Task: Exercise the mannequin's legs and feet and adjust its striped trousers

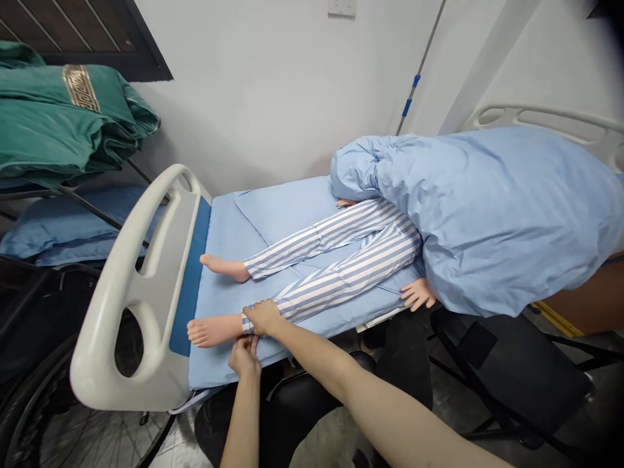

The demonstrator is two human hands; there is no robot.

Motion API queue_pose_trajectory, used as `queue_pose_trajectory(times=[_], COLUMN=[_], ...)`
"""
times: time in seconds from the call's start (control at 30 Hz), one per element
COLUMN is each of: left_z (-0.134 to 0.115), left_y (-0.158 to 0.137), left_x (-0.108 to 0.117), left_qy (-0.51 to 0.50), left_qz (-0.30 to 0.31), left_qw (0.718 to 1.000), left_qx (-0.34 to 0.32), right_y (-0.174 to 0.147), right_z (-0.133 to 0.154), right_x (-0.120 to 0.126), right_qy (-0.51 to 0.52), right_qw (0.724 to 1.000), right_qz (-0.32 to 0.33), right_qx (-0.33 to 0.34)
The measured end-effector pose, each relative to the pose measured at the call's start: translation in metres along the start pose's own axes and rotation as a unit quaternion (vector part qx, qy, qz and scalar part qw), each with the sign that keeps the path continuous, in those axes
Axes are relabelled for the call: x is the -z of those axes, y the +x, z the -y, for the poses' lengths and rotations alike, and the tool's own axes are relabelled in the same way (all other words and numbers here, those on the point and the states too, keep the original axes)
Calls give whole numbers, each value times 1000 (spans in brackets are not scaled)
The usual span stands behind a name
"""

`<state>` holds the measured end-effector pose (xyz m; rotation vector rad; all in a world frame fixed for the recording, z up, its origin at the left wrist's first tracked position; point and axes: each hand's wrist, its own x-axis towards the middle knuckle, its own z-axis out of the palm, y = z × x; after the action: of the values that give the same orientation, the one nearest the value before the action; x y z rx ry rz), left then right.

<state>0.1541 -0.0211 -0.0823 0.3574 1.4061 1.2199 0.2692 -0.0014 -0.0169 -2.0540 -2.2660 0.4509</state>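
Observation:
On the bed lies what looks like a manikin in blue-and-white striped trousers (341, 276), with bare feet showing. My right hand (263, 317) is wrapped over the top of the nearer trouser leg, just above the ankle. Below it, my left hand (245, 356) has its fingers curled at the underside of the same cuff, partly hidden by the leg. The nearer foot (214, 330) points left, toward the footboard. Its fellow, the farther foot (225, 267), rests on the sheet. A light blue quilt (487, 201) covers the upper body, and one manikin hand (418, 294) sticks out beneath it.
A white footboard (141, 279) closes the bed's left end. Beyond it are a wheelchair wheel (73, 416) and a stack of folded green cloth (58, 123). A black folding chair (517, 370) stands at the right. A pole (422, 62) leans against the wall.

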Motion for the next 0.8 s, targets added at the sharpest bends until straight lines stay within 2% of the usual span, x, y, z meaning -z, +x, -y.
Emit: queue_pose_trajectory(times=[0.13, 0.23, 0.3, 0.4, 0.5, 0.67, 0.8], left_z=[10, 13, 10, 0, -13, -31, -48], left_y=[-9, -20, -29, -43, -54, -59, -54], left_x=[22, 38, 38, 25, 8, -5, -25], left_qy=[83, 157, 199, 247, 277, 289, 281], left_qz=[-10, 43, 77, 120, 152, 186, 201], left_qw=[992, 975, 958, 932, 915, 909, 904], left_qx=[-95, -150, -191, -236, -252, -236, -252], right_y=[-1, -1, 0, 2, 5, 3, -14], right_z=[-1, -2, -2, -3, -4, -6, -29], right_x=[-3, -5, -5, -4, -3, 1, 18], right_qy=[5, 13, 19, 29, 34, 38, 33], right_qw=[1000, 1000, 1000, 999, 999, 999, 997], right_qz=[-5, -11, -10, 12, 29, 16, -33], right_qx=[7, 8, 12, 13, 16, 35, 66])
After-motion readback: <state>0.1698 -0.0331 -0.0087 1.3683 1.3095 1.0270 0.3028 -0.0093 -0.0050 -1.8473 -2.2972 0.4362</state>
